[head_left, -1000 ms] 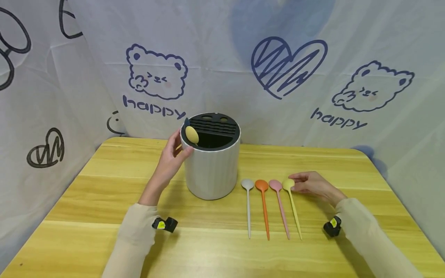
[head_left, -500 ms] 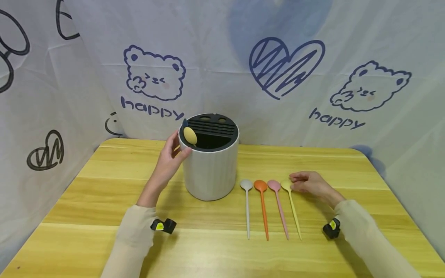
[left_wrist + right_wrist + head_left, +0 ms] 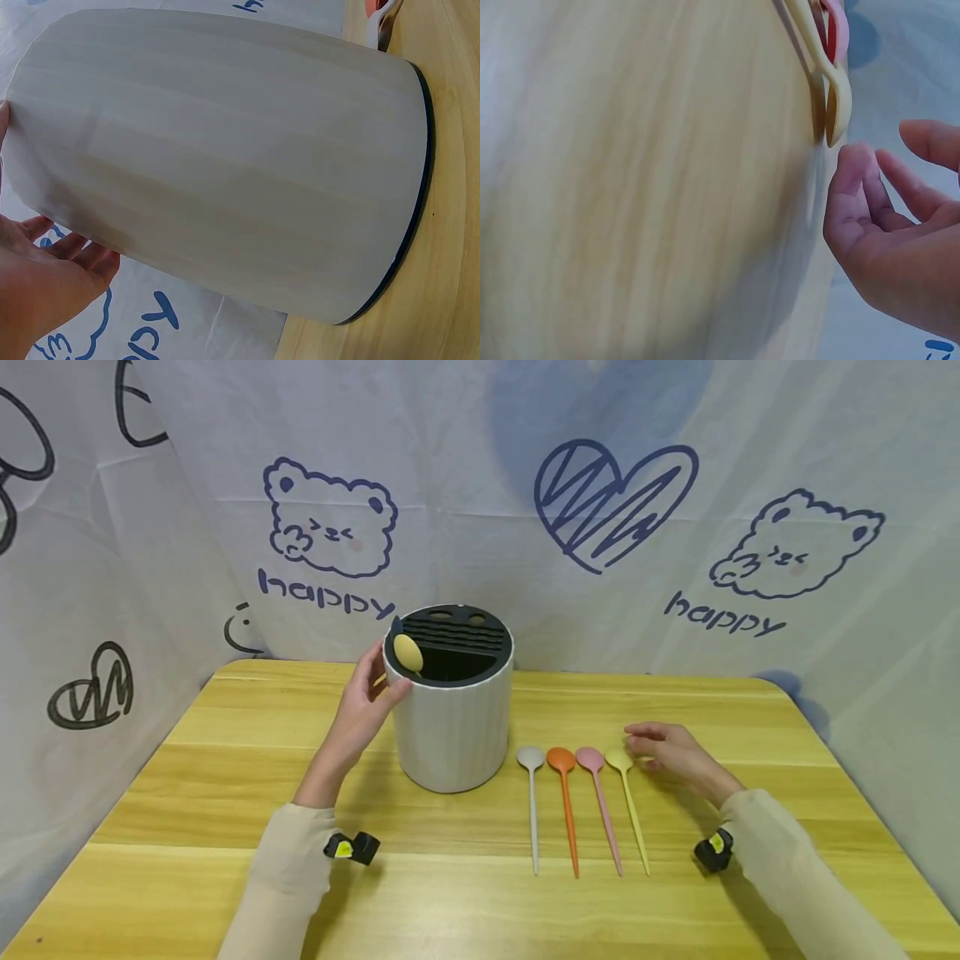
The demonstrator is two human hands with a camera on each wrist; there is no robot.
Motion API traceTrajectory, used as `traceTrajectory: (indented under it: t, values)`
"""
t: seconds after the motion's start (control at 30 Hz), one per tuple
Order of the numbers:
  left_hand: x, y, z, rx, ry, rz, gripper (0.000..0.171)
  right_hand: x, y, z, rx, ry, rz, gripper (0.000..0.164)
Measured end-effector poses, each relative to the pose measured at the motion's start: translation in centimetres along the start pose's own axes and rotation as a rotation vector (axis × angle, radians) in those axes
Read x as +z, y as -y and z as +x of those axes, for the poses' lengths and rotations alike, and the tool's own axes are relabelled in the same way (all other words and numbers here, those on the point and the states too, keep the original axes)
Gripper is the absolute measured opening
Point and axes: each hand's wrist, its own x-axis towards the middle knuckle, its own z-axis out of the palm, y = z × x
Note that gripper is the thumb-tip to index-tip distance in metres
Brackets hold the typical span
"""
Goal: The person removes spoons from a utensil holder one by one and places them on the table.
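Observation:
A white ribbed utensil holder [image 3: 453,739] with a black slotted lid stands upright on the table. My left hand [image 3: 358,710] holds its upper left side, thumb at the front of the rim and fingers round the back; the left wrist view shows this hand [image 3: 49,277] against the holder's wall. Inside the holder stand a yellow spoon [image 3: 408,653] and a dark blue utensil tip [image 3: 396,627]. My right hand [image 3: 678,758], fingers loosely bent and holding nothing, hovers just beside the bowl of a pale yellow spoon [image 3: 636,818] lying on the table; the right wrist view shows a gap between them.
Left of the pale yellow spoon lie a pink spoon [image 3: 606,822], an orange spoon [image 3: 568,822] and a grey spoon [image 3: 533,822], side by side on the wooden table [image 3: 465,902]. A white printed cloth [image 3: 465,468] hangs behind the table.
My right hand has lifted slightly away from the pale yellow spoon's bowl, which it was at before. The left hand stays on the holder, and the spoons lie as they did.

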Motion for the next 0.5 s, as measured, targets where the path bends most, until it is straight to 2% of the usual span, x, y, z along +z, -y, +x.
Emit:
traceTrajectory:
  t: [0.2, 0.5]
  values:
    - [0.0, 0.1, 0.0, 0.004, 0.0, -0.004, 0.072, 0.3, 1.1, -0.6, -0.014, -0.001, -0.009, 0.05]
    - [0.0, 0.1, 0.0, 0.004, 0.001, -0.007, 0.073, 1.2, 4.3, -1.6, -0.16, 0.025, -0.033, 0.05]
